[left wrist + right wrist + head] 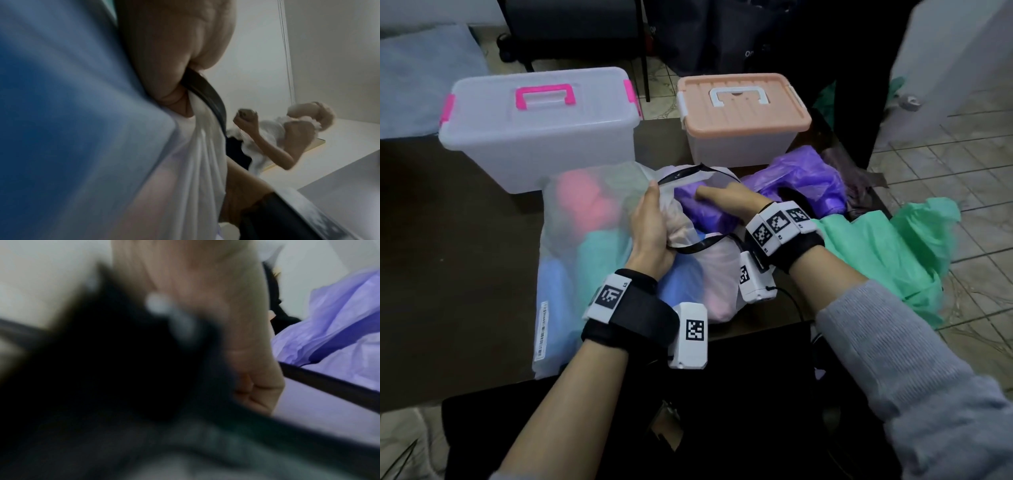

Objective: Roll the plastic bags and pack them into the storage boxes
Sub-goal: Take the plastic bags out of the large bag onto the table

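Observation:
A translucent white pouch with a black zip edge lies on the dark table, holding pink, teal and blue bags. My left hand grips the gathered fabric at its mouth; in the left wrist view the left hand pinches the white pouch beside a blue bag. My right hand reaches into the mouth and holds a purple bag, thumb on top, fingers hidden. The right wrist view is blurred, with the right hand beside the purple bag.
Two closed storage boxes stand behind the pouch: a clear one with pink handle and one with a peach lid. More purple plastic, a dark bag and a green bag lie at the table's right edge.

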`<action>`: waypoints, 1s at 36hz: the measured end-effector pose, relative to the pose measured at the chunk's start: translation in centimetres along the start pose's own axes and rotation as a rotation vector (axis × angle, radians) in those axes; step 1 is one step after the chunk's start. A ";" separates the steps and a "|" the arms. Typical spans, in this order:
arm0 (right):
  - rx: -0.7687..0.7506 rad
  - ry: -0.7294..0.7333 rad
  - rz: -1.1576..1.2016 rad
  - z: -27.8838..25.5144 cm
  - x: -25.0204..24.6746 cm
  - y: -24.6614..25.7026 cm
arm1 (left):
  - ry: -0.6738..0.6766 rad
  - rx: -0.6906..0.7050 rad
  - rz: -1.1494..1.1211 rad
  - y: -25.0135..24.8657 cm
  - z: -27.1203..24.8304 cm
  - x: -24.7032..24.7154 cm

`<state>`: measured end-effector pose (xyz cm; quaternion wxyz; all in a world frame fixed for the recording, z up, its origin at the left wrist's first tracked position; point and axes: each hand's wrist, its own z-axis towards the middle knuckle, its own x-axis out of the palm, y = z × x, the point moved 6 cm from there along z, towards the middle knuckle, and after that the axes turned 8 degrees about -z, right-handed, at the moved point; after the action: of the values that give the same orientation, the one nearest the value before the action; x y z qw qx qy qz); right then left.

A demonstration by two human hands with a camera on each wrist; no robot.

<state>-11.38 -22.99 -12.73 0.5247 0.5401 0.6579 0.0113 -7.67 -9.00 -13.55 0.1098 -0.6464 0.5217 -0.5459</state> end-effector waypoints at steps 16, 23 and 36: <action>0.142 0.053 0.222 -4.9 -8.1 -6.5 | -0.029 0.003 -0.011 -0.1 0.0 0.0; 0.137 -0.074 0.290 -4.9 -12.8 -8.0 | -0.050 0.015 0.013 -0.3 -0.1 -0.3; 0.122 -0.726 -0.426 -3.3 -12.3 -6.0 | -0.043 -0.003 0.024 -0.1 -0.2 -0.2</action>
<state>-19.50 -32.54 -6.40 0.6800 0.3909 0.5269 -0.3274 -7.69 -8.69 -13.53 0.1269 -0.6518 0.5277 -0.5297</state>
